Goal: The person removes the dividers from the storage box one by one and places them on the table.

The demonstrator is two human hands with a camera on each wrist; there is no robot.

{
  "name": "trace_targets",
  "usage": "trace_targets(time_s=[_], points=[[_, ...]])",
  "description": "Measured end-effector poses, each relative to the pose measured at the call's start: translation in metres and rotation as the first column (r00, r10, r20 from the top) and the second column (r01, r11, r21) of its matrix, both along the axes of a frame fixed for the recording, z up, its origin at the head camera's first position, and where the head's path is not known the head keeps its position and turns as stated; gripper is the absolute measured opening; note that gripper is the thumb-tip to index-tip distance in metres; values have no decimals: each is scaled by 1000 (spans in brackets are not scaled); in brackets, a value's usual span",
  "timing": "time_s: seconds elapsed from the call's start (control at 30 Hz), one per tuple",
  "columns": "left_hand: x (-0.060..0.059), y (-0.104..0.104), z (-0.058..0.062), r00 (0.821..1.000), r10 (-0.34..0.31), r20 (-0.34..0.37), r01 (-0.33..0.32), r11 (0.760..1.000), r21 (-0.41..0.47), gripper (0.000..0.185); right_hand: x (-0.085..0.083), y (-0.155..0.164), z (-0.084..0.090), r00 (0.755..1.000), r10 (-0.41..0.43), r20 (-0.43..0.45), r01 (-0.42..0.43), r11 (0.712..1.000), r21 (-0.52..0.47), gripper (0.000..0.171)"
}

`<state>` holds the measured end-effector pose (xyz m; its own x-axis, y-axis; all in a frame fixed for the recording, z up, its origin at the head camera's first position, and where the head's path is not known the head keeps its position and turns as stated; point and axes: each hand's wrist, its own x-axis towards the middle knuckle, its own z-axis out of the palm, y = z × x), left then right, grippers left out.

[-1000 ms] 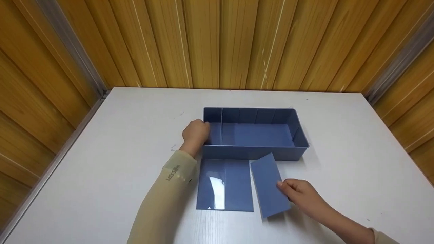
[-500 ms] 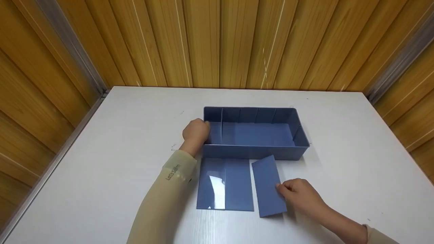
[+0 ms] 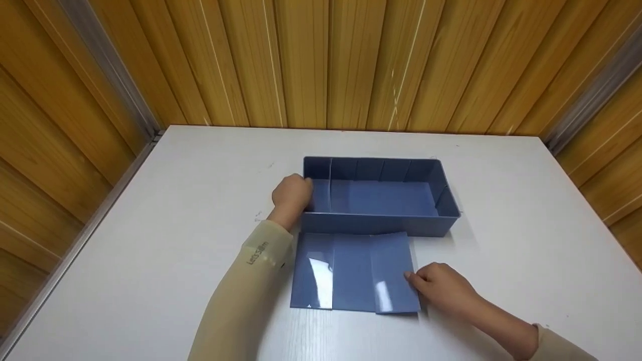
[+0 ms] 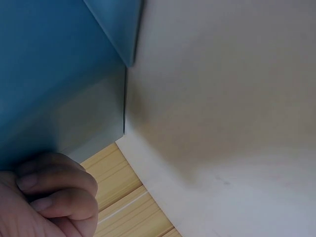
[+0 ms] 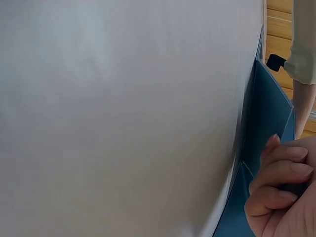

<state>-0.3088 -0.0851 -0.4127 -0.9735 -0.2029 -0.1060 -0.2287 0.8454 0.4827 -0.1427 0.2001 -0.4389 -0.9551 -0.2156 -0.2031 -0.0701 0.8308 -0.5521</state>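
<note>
A long blue storage bin [image 3: 381,225] stands on the white table, with one upright divider [image 3: 330,185] near its left end. My left hand [image 3: 292,193] grips the bin's left wall, thumb over the rim; its curled fingers [image 4: 66,200] show against the blue wall in the left wrist view. Before the bin, two flat blue divider panels lie side by side, a left one [image 3: 306,286] and a middle one [image 3: 353,276]. My right hand [image 3: 446,287] pinches the right edge of a third blue divider panel [image 3: 393,265], whose left edge overlaps the middle panel in the head view.
The white tabletop [image 3: 200,190] extends on both sides of the bin. Yellow wood-patterned panelling [image 3: 346,65] rises behind the table and along both sides. A metal strip [image 3: 80,250] runs by the table's left edge.
My right hand has moved slightly left, lowering and straightening the third divider panel beside the other two and closing the gap. My left hand keeps its grip on the bin.
</note>
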Motion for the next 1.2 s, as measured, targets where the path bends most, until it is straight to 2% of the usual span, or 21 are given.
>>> trace_targets(time_s=[1.2], points=[[1, -1, 0, 1000, -8, -11, 8, 1000, -3, 46, -9, 2, -7, 998, 34, 51, -37, 997, 64, 46]])
